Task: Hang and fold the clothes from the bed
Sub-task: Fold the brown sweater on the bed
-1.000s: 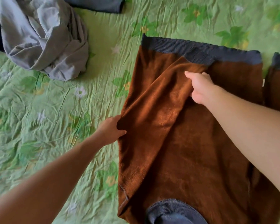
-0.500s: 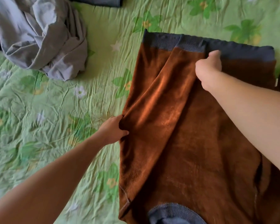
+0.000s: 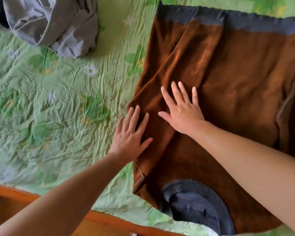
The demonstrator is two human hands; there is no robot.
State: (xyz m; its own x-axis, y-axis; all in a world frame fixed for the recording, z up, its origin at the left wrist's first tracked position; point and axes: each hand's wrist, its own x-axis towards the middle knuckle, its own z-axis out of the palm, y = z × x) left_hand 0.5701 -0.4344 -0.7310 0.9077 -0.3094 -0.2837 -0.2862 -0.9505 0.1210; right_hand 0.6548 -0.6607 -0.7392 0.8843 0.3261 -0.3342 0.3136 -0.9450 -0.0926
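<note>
Sweater (image 3: 237,99), brown w/ navy trim, lies flat by bed's (image 3: 58,116) near edge, sleeve folded across. Left hand (image 3: 129,133) & right hand (image 3: 182,113) both flat, fingers straight, pressing sweater. Grey garment (image 3: 54,23) crumpled far left.

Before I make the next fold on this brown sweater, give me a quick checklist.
1. Sweater spread on the bed: ok.
2. Sleeve folded over the body, cuff at the hem: ok.
3. Sleeve smooth: not ok, a ridge runs along it.
4. Left hand and right hand flat on the fabric, gripping nothing: ok.
5. Other side folded in: cannot tell, it runs out of view.
6. Grey garment clear of the sweater: ok.
</note>
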